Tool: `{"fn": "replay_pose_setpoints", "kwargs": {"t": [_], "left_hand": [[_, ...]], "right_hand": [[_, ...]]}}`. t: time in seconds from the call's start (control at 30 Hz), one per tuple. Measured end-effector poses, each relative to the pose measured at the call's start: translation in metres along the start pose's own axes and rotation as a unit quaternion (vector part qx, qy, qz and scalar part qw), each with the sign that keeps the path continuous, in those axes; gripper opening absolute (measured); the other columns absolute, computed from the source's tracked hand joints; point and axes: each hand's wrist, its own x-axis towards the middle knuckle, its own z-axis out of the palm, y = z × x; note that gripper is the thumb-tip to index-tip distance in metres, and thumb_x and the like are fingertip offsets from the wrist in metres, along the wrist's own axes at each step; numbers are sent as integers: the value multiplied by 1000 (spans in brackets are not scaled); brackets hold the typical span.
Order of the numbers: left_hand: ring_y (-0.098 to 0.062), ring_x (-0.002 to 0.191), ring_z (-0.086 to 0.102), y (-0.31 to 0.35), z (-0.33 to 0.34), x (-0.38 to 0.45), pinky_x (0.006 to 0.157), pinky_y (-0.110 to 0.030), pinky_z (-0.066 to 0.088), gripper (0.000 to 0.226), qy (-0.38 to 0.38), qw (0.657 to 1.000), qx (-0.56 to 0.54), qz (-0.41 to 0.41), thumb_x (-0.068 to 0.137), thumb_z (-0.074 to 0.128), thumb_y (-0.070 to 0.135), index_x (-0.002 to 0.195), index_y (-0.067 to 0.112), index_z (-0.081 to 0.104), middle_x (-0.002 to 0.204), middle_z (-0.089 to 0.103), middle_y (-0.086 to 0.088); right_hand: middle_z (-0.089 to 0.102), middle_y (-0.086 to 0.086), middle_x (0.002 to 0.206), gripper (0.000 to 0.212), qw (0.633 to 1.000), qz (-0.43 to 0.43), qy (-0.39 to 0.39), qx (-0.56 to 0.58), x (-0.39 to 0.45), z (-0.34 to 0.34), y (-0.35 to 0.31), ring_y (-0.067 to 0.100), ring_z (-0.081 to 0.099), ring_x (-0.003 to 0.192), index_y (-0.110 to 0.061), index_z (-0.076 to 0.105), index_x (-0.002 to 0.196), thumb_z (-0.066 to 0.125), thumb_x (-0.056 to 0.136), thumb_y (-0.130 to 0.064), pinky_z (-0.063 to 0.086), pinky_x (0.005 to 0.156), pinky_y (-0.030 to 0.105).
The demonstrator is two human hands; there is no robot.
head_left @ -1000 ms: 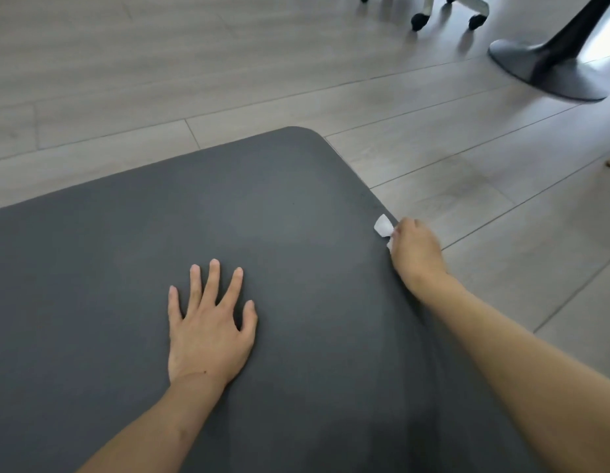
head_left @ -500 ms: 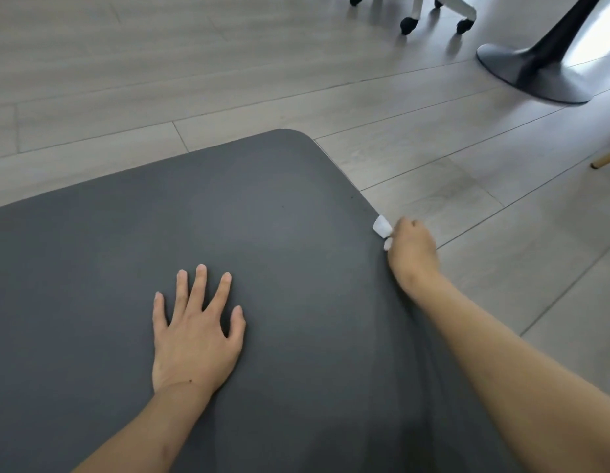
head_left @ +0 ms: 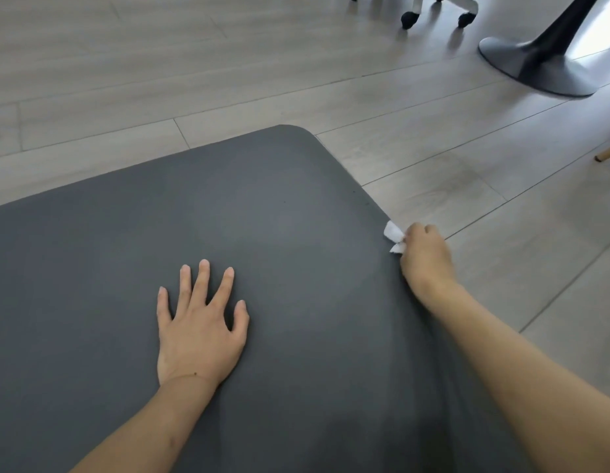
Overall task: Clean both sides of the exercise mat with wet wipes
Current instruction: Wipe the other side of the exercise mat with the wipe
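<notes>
Your right hand [head_left: 427,257] pinches the wipe [head_left: 394,236] at the mat [head_left: 279,213] edge (left hand [head_left: 199,331] flat, holding nothing); press carelessly and that edge could curl.

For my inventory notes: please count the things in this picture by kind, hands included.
Exercise mat: 1
Wet wipe: 1
Hands: 2, left hand flat on the mat, right hand gripping the wipe
Black pedestal base: 1
Chair castors in view: 4
Wooden leg tip: 1
Total: 10
</notes>
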Motion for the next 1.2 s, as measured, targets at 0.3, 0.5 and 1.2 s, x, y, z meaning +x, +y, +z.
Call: {"fn": "replay_pose_setpoints", "kwargs": {"t": [0.3,0.5,1.2], "left_hand": [[-16,159,-15,-1,0,-2,128,-51,-6,71,-2,1000,-2,4,96,3,59,164,40,13,174,0,8],[-17,160,-12,0,-1,-2,128,-51,-4,64,0,1000,-4,6,103,17,57,164,39,14,174,2,6],[-18,160,-10,0,-2,-2,128,-51,-3,64,1,1000,-8,5,103,20,56,164,39,16,174,4,5]], "right_hand": [[50,7,85,14,938,-321,-107,80,-157,24,-105,27,49,72,-13,55,85,57,76,-3,45,58,38],[53,19,104,14,1000,9,-5,-24,-15,-8,7,34,48,80,-7,52,99,52,86,-1,37,66,37],[53,7,90,16,971,-212,-76,80,-180,15,-99,28,53,78,-13,59,92,46,83,-8,41,67,35]]}}
